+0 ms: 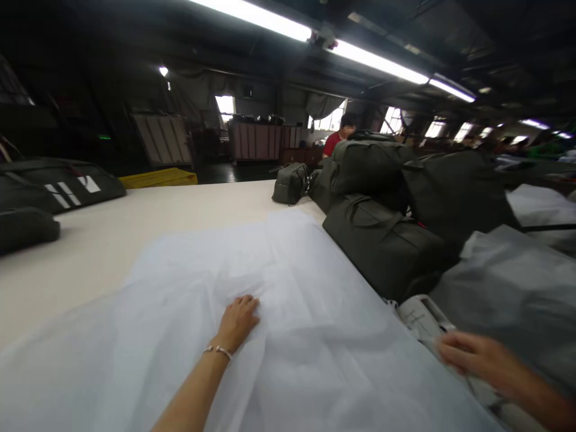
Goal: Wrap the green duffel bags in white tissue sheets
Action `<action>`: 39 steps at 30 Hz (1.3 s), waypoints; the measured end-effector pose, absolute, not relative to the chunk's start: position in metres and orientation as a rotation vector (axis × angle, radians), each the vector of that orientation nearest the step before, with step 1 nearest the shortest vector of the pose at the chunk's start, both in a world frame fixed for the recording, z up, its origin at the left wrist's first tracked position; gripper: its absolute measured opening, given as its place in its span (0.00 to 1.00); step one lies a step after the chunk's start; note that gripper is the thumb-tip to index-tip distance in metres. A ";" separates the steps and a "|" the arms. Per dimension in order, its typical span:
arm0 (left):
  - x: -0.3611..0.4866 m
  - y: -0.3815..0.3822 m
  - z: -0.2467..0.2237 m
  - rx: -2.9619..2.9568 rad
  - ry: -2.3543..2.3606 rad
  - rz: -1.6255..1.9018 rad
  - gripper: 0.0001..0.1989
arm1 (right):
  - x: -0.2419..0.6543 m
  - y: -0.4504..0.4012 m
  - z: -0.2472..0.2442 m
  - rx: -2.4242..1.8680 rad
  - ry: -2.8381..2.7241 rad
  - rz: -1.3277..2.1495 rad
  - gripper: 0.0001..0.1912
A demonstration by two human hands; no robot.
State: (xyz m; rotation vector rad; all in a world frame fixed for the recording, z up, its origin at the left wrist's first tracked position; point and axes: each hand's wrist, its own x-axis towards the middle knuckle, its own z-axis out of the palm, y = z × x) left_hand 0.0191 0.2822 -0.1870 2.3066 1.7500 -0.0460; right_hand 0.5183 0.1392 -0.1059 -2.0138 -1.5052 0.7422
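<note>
A large white translucent sheet is spread over the table, with creases across it. On its middle my left hand lies palm down, its fingers resting on the film. A metal bangle circles that wrist. Beyond the sheet's right edge, my right hand is slightly blurred, with fingers closed at the near end of a light grey plastic object with a slot and dark marks. What those fingers grip, if anything, I cannot make out.
Dark green duffel bags are piled along the right, with a small bag beside them. More dark bags lie at the left on the cream tabletop. Grey plastic wrapping bulges at right. A person in red is behind the pile.
</note>
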 end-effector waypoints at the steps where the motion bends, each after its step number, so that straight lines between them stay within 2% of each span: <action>1: 0.019 0.281 -0.187 2.303 1.751 -0.037 0.24 | 0.469 0.164 -0.098 -1.906 -1.606 0.897 0.13; 5: 0.019 0.282 -0.186 2.308 1.754 -0.029 0.22 | 0.283 0.265 -0.102 -1.467 -1.838 1.333 0.08; 8: 0.018 0.286 -0.190 2.298 1.789 -0.030 0.21 | 0.205 0.326 -0.131 -1.415 -1.965 1.364 0.04; 12: 0.013 0.297 -0.201 2.243 1.811 -0.021 0.29 | 0.175 0.381 -0.161 -1.468 -2.039 1.322 0.01; 18: 0.008 0.312 -0.206 2.138 1.741 -0.058 0.44 | 0.155 0.418 -0.173 -1.588 -2.147 1.300 0.02; 23: 0.011 0.313 -0.202 2.113 1.733 -0.077 0.45 | 0.137 0.434 -0.187 -1.856 -2.211 1.158 0.17; 28: 0.012 0.315 -0.202 2.114 1.728 -0.088 0.45 | 0.130 0.442 -0.192 -2.092 -2.286 0.935 0.21; 33: 0.011 0.313 -0.200 2.109 1.730 -0.103 0.44 | 0.150 0.439 -0.184 -2.169 -2.259 0.732 0.45; 39: 0.011 0.314 -0.201 2.125 1.731 -0.097 0.44 | 0.154 0.439 -0.174 -1.962 -2.162 0.653 0.42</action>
